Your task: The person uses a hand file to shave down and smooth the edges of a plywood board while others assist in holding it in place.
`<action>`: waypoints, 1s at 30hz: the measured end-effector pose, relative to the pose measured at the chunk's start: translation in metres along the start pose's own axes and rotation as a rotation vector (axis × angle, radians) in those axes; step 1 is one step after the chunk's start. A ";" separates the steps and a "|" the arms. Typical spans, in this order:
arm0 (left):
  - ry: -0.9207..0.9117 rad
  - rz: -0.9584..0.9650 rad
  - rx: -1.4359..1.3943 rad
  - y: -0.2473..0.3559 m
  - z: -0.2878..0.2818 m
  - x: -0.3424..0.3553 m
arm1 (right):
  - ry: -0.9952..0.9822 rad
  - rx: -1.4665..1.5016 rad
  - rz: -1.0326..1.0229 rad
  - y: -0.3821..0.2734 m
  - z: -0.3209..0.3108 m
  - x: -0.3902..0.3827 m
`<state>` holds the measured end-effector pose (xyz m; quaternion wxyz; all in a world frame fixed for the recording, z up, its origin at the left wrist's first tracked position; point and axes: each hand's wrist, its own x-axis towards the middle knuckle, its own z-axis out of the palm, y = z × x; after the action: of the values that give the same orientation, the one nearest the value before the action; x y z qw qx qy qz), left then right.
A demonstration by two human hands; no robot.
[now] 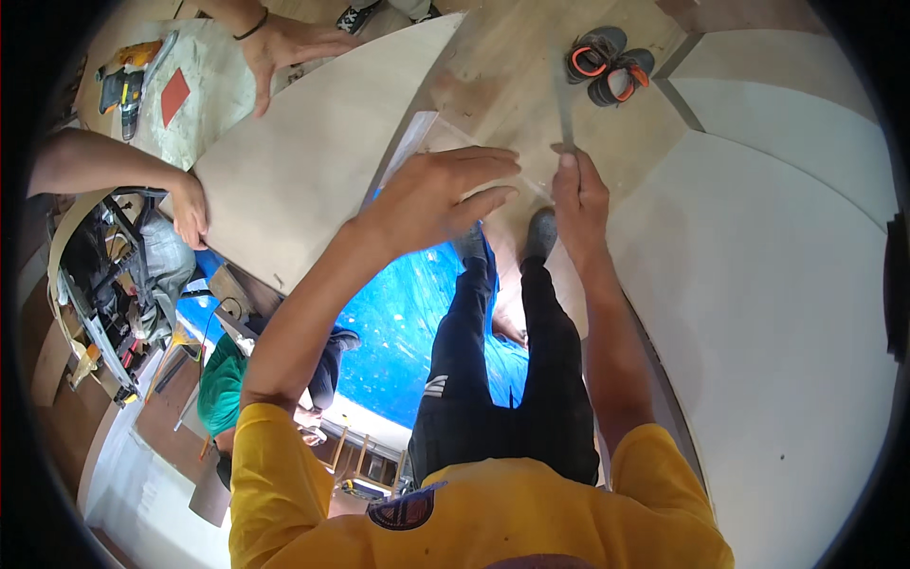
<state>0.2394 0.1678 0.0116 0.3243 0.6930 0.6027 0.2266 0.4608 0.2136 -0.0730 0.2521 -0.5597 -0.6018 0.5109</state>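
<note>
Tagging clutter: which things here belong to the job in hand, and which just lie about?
Apparently in use:
- thin grey strip, in the right hand
- pale board, under another person's hands

Apparently lying about:
- orange-lined shoes
- red diamond-shaped piece

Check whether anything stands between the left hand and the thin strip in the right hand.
Nothing visible does: only a gap above the wooden floor separates the left hand from the blurred strip gripped in the right hand.
</note>
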 end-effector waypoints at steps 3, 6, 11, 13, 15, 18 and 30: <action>0.401 0.069 0.109 -0.024 -0.025 0.011 | -0.094 -0.175 -0.177 -0.025 -0.002 0.027; 0.624 -0.235 -0.007 -0.062 -0.053 0.031 | -0.101 -0.249 -0.445 -0.015 0.002 0.044; 0.502 -0.238 0.145 -0.099 -0.042 0.038 | -0.124 -0.488 -0.560 -0.016 0.004 0.054; 0.460 -0.296 0.149 -0.095 -0.045 0.045 | -0.096 -0.552 -0.612 -0.021 0.001 0.064; 0.371 -0.362 0.037 -0.101 -0.055 0.051 | -0.048 -0.584 -0.681 -0.030 -0.002 0.078; 0.402 -0.402 -0.052 -0.108 -0.051 0.052 | -0.016 -0.575 -0.817 -0.044 0.000 0.105; 0.593 -0.404 -0.309 -0.078 -0.042 0.074 | -0.082 -0.649 -0.759 -0.054 -0.012 0.105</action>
<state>0.1689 0.2524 -0.0211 0.2746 0.4078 0.7535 0.4365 0.4230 0.3233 -0.0487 0.2092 -0.3305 -0.9003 0.1909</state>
